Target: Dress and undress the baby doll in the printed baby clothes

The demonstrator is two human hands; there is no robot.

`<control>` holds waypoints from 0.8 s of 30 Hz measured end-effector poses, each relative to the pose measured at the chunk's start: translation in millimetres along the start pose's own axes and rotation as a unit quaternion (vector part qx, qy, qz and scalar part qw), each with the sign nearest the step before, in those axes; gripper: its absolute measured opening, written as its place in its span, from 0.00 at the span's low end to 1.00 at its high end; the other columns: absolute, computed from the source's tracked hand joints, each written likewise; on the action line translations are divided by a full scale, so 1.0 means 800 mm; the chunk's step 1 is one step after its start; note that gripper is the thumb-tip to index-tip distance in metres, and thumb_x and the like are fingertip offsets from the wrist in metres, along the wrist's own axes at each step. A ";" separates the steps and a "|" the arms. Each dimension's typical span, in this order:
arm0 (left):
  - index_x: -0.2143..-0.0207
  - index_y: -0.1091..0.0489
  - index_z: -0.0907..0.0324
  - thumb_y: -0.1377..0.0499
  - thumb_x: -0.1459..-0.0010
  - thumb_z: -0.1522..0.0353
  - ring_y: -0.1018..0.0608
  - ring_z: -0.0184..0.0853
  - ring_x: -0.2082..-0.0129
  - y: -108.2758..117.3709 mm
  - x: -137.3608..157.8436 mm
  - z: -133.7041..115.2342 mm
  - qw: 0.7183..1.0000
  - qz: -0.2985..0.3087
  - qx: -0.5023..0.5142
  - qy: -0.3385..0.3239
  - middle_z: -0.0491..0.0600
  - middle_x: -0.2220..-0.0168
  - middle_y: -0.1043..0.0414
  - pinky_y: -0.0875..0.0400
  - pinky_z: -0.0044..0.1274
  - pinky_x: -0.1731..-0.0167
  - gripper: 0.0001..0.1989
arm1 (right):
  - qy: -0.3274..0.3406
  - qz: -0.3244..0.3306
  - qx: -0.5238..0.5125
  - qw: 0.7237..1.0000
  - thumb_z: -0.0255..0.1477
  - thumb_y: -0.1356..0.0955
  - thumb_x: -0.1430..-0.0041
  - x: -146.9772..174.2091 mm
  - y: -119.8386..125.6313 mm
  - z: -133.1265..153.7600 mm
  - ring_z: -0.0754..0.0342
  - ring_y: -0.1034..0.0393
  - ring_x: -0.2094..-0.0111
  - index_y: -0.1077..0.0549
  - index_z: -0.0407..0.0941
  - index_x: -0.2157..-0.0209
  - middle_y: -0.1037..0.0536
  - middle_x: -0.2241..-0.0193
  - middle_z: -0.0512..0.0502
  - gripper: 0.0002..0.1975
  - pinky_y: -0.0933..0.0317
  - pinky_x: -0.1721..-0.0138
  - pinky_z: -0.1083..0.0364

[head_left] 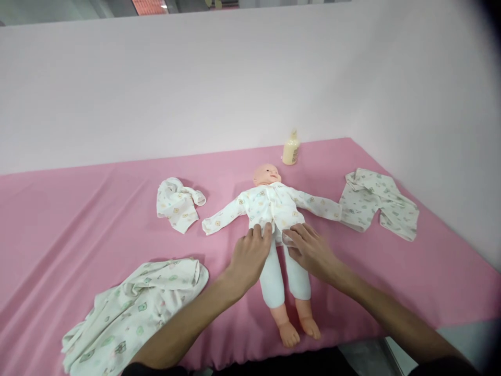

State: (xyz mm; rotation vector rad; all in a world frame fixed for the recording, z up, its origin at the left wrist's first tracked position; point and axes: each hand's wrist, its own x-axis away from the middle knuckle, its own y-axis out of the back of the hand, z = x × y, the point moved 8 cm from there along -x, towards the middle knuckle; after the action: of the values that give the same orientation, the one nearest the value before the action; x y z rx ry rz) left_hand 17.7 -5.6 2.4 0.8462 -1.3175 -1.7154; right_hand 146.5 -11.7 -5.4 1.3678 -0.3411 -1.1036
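A baby doll [267, 174] lies on its back, head toward the wall and bare feet toward me. It wears a white printed baby shirt [260, 201] with both sleeves stretched out sideways. Its legs are covered in plain white cloth. My left hand [250, 256] is closed at the shirt's lower hem, left of the middle, fingers bent onto the fabric. On the other side of the front opening, my right hand [313, 250] pinches the hem's edge. The fingertips partly hide the cloth they hold.
A pink sheet [109, 209] covers the table against a pale wall. A pump bottle [290, 150] stands beyond the doll's head. Printed baby pants [381, 201] lie right, touching the doll's sleeve end. A small printed garment [176, 203] and a larger printed cloth [136, 308] lie left.
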 end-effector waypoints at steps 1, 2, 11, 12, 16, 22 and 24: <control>0.38 0.47 0.64 0.49 0.55 0.86 0.27 0.36 0.65 -0.001 -0.001 0.003 1.000 -0.003 -0.008 0.008 0.53 0.60 0.32 0.36 0.24 0.75 0.39 | -0.002 -0.014 0.000 1.000 0.19 0.37 0.40 -0.002 0.001 -0.001 0.47 0.32 0.60 0.30 0.44 0.53 0.26 0.62 0.43 0.14 0.34 0.60 0.48; 0.38 0.47 0.64 0.48 0.55 0.86 0.27 0.37 0.65 0.001 -0.001 0.006 1.000 -0.011 -0.017 0.009 0.54 0.60 0.32 0.36 0.24 0.74 0.40 | -0.007 -0.029 -0.003 1.000 0.19 0.38 0.39 -0.004 0.002 -0.004 0.48 0.32 0.62 0.30 0.44 0.54 0.26 0.64 0.44 0.14 0.35 0.62 0.49; 0.41 0.40 0.60 0.51 0.48 0.85 0.26 0.36 0.68 0.004 -0.001 0.033 0.993 -0.108 -0.034 0.044 0.51 0.64 0.28 0.36 0.27 0.69 0.31 | -0.058 -0.085 -0.075 0.992 0.25 0.39 0.34 -0.006 0.006 -0.022 0.51 0.31 0.69 0.29 0.45 0.56 0.24 0.68 0.46 0.10 0.39 0.70 0.52; 0.44 0.38 0.60 0.52 0.45 0.84 0.26 0.34 0.70 0.006 -0.002 0.033 0.991 -0.127 -0.024 0.041 0.50 0.65 0.28 0.37 0.26 0.71 0.27 | -0.059 -0.084 -0.086 0.991 0.25 0.39 0.34 -0.006 0.007 -0.022 0.52 0.31 0.69 0.29 0.45 0.56 0.25 0.68 0.46 0.10 0.38 0.70 0.52; 0.53 0.33 0.61 0.52 0.39 0.80 0.27 0.34 0.71 0.020 -0.001 0.013 0.975 -0.220 0.006 -0.019 0.49 0.69 0.29 0.39 0.27 0.74 0.16 | -0.052 -0.104 -0.125 0.985 0.26 0.40 0.33 -0.013 0.020 -0.015 0.52 0.31 0.68 0.29 0.45 0.56 0.25 0.67 0.45 0.10 0.37 0.68 0.52; 0.65 0.33 0.62 0.49 0.40 0.80 0.29 0.35 0.68 0.018 0.013 -0.036 0.955 -0.255 0.038 -0.144 0.50 0.68 0.31 0.34 0.28 0.69 0.08 | 0.028 -0.041 -0.100 0.994 0.20 0.40 0.35 -0.012 0.007 0.009 0.50 0.31 0.63 0.29 0.44 0.58 0.25 0.65 0.44 0.11 0.34 0.62 0.51; 0.66 0.33 0.62 0.50 0.40 0.80 0.29 0.36 0.67 0.009 0.016 -0.041 0.958 -0.242 0.045 -0.145 0.50 0.68 0.32 0.33 0.28 0.67 0.09 | 0.045 -0.016 -0.069 0.996 0.18 0.40 0.36 -0.004 -0.003 0.014 0.50 0.32 0.64 0.29 0.43 0.57 0.25 0.65 0.44 0.12 0.34 0.62 0.50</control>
State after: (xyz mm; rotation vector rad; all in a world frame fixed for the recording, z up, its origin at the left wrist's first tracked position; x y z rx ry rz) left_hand 41.4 -32.5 1.6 1.0662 -1.4727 -2.2428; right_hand 135.7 -15.5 -3.3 1.2997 -0.1737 -1.0679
